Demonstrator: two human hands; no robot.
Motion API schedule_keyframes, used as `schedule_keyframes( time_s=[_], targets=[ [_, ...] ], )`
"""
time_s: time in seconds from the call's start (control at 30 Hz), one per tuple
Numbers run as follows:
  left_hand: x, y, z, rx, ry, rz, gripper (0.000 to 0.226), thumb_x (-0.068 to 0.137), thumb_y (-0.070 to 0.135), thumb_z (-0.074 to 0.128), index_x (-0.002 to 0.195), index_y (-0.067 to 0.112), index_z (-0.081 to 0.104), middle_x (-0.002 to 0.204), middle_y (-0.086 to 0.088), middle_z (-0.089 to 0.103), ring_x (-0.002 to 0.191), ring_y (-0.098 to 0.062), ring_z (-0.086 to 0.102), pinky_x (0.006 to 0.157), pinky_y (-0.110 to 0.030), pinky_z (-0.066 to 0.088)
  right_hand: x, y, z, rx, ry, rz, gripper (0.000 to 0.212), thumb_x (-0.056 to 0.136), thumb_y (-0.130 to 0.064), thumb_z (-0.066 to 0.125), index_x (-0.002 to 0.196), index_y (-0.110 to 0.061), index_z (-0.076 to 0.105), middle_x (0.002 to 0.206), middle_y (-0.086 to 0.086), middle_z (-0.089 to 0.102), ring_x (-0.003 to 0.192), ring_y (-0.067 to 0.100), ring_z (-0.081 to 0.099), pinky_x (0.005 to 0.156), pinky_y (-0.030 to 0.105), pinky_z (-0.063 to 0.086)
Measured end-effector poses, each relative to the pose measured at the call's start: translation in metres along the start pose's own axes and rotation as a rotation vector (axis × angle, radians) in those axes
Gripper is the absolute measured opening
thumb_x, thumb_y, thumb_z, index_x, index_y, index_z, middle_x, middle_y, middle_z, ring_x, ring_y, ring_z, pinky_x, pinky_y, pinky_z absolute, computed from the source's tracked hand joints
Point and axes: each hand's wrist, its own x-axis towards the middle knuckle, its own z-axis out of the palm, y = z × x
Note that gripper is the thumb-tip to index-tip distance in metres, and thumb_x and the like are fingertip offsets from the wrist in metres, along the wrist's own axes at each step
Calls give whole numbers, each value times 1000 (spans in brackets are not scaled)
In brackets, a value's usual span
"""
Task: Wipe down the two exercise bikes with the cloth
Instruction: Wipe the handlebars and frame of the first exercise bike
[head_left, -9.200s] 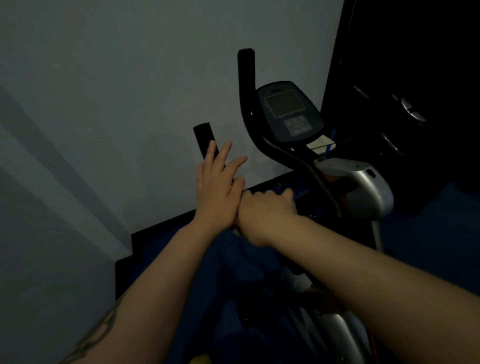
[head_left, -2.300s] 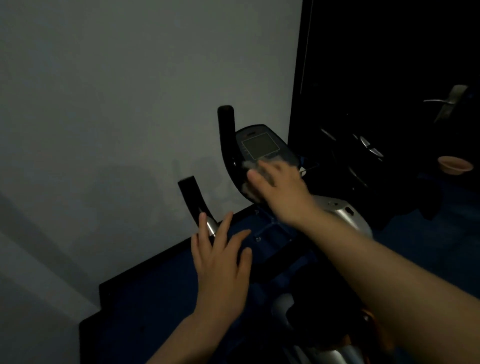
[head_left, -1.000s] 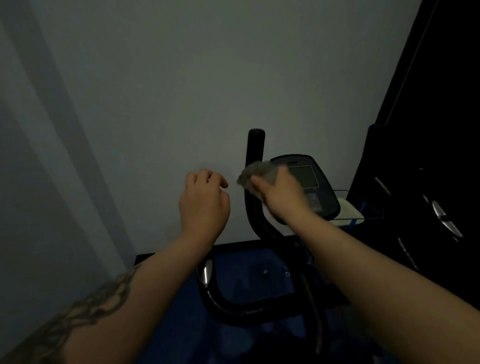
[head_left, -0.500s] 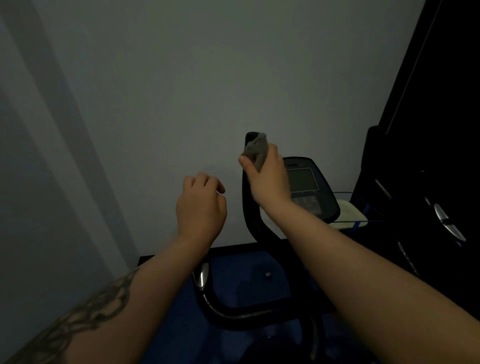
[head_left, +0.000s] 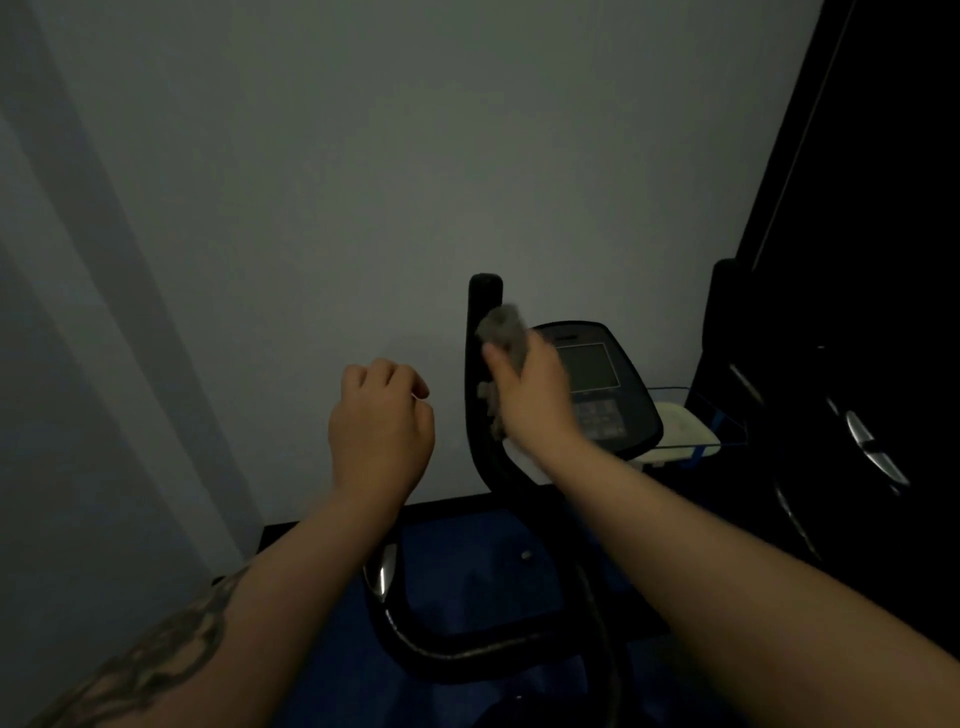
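The cloth, gripped in the right hand, is drawn lower down the upright handlebar than half a second ago, so wiping proceeds, while the left hand is kept loosely curled, empty.

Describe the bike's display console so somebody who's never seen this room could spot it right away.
Start at the pale wall and follow it down to the black exercise bike in front of it. Beside the upright handlebar, where the right hand holds a grey cloth, sits the console. It is the only rounded dark panel bearing a square screen with buttons below.
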Motion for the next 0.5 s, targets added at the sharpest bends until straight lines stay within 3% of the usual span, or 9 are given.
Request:
schedule_keyframes(
  time_s=[0.07,0.13,0.2,0.3,0.37,0.4,0.43,0.5],
  targets=[
    [0,0,1,10,11,3,8,76,5,64,81,11,65,87,-4,60,88,-23,48,48,-27,32,24,-18,-6,40,129,-45,26,98,-28,52,118,-11,54,117,9,54,92,14,58,78,24,49],
    [-1,0,1,9,0,-6,7,77,6,63,81,11,65,87,-4,60,89,-22,47,48,-28,34,33,-32,6,-8,130,-99,36,98,-30,51,130,-12,49,126,7,47,103,13,53,93,27,44],
    [-3,0,0,0,-13,-15,7,77,6,63,81,11,65,87,-4,60,88,-23,48,46,-29,36,19,-27,23,-122,92,-133,47,99,-27,51,142,-14,39,135,7,39,109,12,49,96,20,36],
    [-2,0,1,-3,-14,-5,7,76,6,65,80,11,64,86,-5,60,86,-23,49,46,-31,39,-7,-4,14,-203,-13,-84,39,100,-23,48,137,-16,42,132,6,39,95,9,53,84,17,46],
    [-1,0,1,-3,-10,-5,7,76,6,66,80,11,64,86,-4,60,86,-23,49,46,-31,40,-5,-2,-2,-212,-39,-82,27,100,-26,50,123,-12,50,124,7,44,81,1,50,62,4,43],
    [-1,0,1,-3,-7,-5,7,75,6,66,80,12,64,86,-4,60,86,-23,49,46,-31,41,3,-9,-6,-195,-4,-114,27,99,-29,51,119,-11,52,121,7,45,84,3,51,62,1,40],
    [-1,-1,0,-2,-5,-4,8,75,6,66,81,12,64,86,-4,60,86,-23,49,46,-32,41,12,-19,-6,-158,37,-151,29,98,-33,51,117,-12,53,121,7,44,93,8,51,71,1,40],
    [-3,-1,0,-7,-6,-3,8,75,6,66,81,12,64,85,-4,60,86,-22,49,46,-32,41,27,-32,6,-93,50,-209,39,97,-45,45,121,-14,53,128,6,42,113,15,47,99,20,41]
  ],
)
